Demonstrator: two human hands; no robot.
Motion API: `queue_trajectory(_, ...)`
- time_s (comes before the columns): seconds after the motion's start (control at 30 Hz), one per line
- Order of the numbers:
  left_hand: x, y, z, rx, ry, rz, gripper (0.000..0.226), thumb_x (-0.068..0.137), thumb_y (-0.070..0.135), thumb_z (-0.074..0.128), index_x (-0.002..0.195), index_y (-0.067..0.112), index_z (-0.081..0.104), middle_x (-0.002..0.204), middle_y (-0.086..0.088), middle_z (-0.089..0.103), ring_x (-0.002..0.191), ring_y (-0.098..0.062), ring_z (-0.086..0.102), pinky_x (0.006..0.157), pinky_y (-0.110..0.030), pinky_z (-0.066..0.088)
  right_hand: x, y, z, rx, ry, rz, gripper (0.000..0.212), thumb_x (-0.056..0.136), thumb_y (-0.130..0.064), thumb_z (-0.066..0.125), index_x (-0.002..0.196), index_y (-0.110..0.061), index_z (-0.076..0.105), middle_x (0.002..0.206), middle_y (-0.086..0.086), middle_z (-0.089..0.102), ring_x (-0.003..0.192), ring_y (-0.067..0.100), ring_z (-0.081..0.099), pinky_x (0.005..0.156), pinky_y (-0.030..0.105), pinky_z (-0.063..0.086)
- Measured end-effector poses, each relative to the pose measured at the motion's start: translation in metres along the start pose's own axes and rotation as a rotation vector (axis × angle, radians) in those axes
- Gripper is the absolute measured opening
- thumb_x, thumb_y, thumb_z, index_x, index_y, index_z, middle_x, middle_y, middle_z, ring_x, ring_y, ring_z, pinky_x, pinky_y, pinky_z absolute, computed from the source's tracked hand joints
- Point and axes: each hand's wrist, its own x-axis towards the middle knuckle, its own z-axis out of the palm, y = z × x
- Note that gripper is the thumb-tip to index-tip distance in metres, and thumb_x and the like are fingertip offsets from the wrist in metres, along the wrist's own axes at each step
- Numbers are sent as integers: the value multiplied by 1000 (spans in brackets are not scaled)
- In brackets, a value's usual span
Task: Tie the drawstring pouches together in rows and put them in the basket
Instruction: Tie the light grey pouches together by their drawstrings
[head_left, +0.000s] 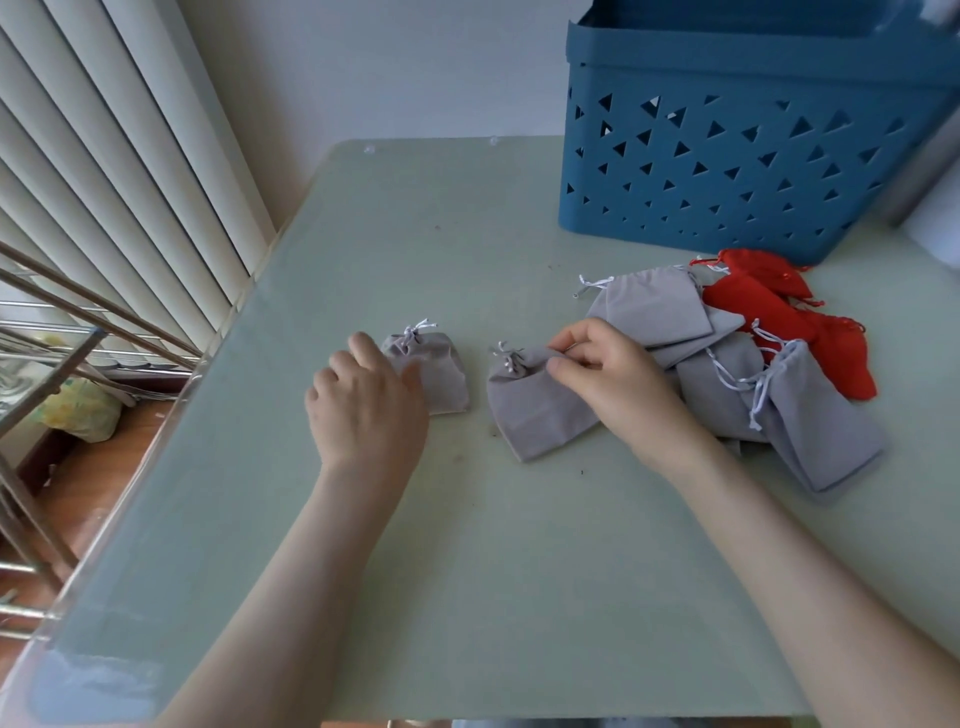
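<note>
Two grey drawstring pouches lie apart in the middle of the table, both with cinched necks. My left hand (366, 400) rests with relaxed fingers on the left pouch (439, 364) and covers its near left part. My right hand (613, 379) pinches the top right edge of the right pouch (535, 410), close to its gathered white cord. Behind my right hand lies a heap of several loose grey pouches (810, 415), with red pouches (779, 306) beyond it. The blue basket (737, 171) stands at the back right.
The pale green glass table (467, 571) has its left edge near a metal rack (62, 353) and vertical blinds (104, 156). A white wall is behind. The basket's perforated side faces me.
</note>
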Motion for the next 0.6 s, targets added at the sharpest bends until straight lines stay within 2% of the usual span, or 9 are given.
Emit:
queue_trajectory(0.07, 3, 0, 1, 27, -81, -12, 35, 99, 29, 43, 111, -4, 47, 112, -27, 55, 105, -43, 53, 82, -44, 39, 0, -2, 0, 106, 9, 31, 8, 91, -16, 59, 88, -22, 54, 72, -11, 61, 68, 3, 48, 65, 21, 35)
queue_trajectory(0.2, 7, 3, 3, -60, -104, 64, 15, 96, 7, 42, 107, 1, 48, 112, -23, 55, 105, -40, 51, 82, -39, 36, 1, -5, 7, 233, -40, 49, 13, 92, -11, 58, 92, -23, 54, 75, -12, 62, 71, 4, 48, 66, 22, 33)
queue_trajectory(0.33, 5, 2, 5, -91, -60, 184, 21, 91, 0, 43, 110, 3, 51, 109, -18, 54, 102, -37, 48, 81, -36, 31, 2, -12, 14, 233, -51, 24, 16, 93, -10, 56, 103, -22, 53, 76, -12, 62, 73, 7, 48, 69, 24, 34)
queue_trajectory(0.43, 7, 1, 6, -106, -63, 236, 34, 89, 0, 42, 122, 7, 46, 116, -13, 51, 106, -35, 45, 85, -36, 31, 6, -18, 20, 230, -41, 14, 17, 94, -8, 54, 105, -21, 51, 81, -7, 62, 77, 11, 50, 74, 27, 36)
queue_trajectory(0.53, 7, 4, 3, -303, -100, 274, 39, 85, -8, 40, 122, 4, 44, 117, -17, 52, 106, -37, 48, 82, -34, 34, 13, -21, 28, 192, 14, -9, 17, 94, -8, 52, 107, -20, 50, 81, -7, 61, 71, 8, 48, 67, 22, 36)
queue_trajectory(0.6, 6, 6, 1, -421, -116, 268, 41, 86, -10, 38, 124, 5, 42, 120, -17, 51, 108, -36, 50, 81, -31, 34, 18, -23, 36, 189, 40, -6, 19, 94, -7, 51, 109, -18, 49, 83, -6, 60, 69, 8, 47, 60, 13, 36)
